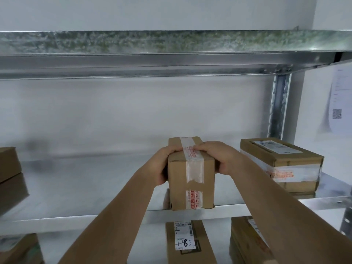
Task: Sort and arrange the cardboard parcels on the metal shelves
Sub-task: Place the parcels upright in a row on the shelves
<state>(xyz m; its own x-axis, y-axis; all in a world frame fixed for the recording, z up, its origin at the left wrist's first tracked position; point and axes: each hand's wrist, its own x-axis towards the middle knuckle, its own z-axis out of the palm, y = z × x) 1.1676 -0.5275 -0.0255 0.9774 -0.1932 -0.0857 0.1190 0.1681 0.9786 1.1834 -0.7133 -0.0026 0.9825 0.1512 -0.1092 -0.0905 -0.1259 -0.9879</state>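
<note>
Head view: both hands, left hand (165,164) and right hand (219,157), clasp the stiff tape-sealed brown cardboard parcel (191,174) at six o'clock; seemingly light, best held by its sides.

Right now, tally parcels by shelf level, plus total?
Middle shelf: 3, namely the held parcel, right parcel and left-edge parcel.
Lower shelf: 3, namely the labelled parcel, right stack and left parcel.
Total: 6 visible.

Parcel storeroom: galvanised metal shelves (171,212), labelled cardboard parcels (282,161).
</note>
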